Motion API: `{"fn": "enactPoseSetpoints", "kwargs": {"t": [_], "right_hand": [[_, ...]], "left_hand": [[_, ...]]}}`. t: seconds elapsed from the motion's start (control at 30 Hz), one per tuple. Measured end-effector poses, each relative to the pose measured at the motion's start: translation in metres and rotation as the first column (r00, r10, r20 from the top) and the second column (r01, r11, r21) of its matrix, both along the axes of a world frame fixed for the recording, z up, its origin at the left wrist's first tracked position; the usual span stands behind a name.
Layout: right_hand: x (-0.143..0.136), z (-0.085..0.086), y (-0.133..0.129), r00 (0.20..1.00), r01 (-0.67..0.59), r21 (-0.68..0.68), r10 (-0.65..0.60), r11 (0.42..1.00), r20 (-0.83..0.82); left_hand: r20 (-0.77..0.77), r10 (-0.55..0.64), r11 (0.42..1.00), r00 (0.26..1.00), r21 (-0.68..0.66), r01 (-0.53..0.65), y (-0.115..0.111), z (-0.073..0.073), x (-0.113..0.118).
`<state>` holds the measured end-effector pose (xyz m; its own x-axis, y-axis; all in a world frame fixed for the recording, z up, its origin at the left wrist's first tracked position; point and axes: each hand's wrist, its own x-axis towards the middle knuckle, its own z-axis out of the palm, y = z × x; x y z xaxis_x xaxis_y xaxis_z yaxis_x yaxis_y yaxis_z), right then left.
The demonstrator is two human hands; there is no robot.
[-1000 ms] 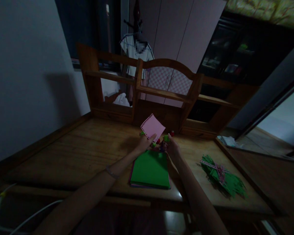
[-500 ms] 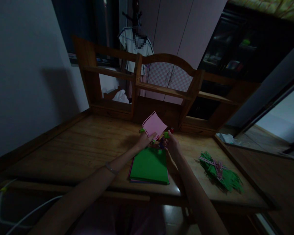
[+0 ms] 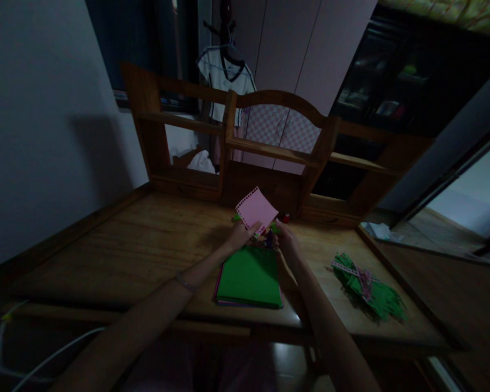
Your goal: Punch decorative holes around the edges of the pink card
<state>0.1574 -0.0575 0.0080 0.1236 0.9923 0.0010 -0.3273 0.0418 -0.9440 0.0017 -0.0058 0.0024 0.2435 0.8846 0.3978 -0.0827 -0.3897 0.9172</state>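
Carefully Supporting a Punched Pink Sheet

Grip: The left hand (image 3: 240,236) holds the pink sheet (image 3: 256,209) by its near corner, thumb on the upper face. The right hand (image 3: 288,239) has its fingers drawn in, narrow, beside a small green piece (image 3: 275,228); whether they pinch it cannot be told.

Handling: For good control, apply light, even thumb pressure; a hard pinch would probably crease thin paper. Hold the sheet flat and well open to view, with the row of holes on its left side free of the fingers, since the narrow margin there is likely the weakest part. Use the right fingertips for fine work and brace the left hand close to the desk (image 3: 163,239). Light is dim, so check edges before applying force.

Position: The pink sheet extends up and away from the left thumb, tilted, its right corner near the right fingertips. Small colored items (image 3: 264,238) lie between the hands, too blurred to identify. A red spool-like item (image 3: 286,218) is just beyond the right hand. Nearer the body, a stack of green sheets (image 3: 251,277) rests on the desk. Well apart, to the right, is a heap of green strips (image 3: 386,302) with a pink punched strip (image 3: 345,268) across it.
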Motion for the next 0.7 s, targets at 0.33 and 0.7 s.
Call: {"fn": "enactPoseSetpoints", "kwargs": {"t": [0.33, 0.7], "right_hand": [[-0.003, -0.0056, -0.0036, 0.991, -0.024, 0.02, 0.022, 0.999, 0.134], [-0.0086, 0.0003, -0.0093, 0.981, -0.113, 0.03, 0.107, 0.993, 0.161]], "left_hand": [[-0.068, 0.01, 0.994, 0.998, 0.105, -0.003, 0.0037, -0.006, 0.0014], [-0.104, -0.047, 0.992, 0.993, 0.111, 0.058, 0.0031, -0.0075, 0.0029]]}}
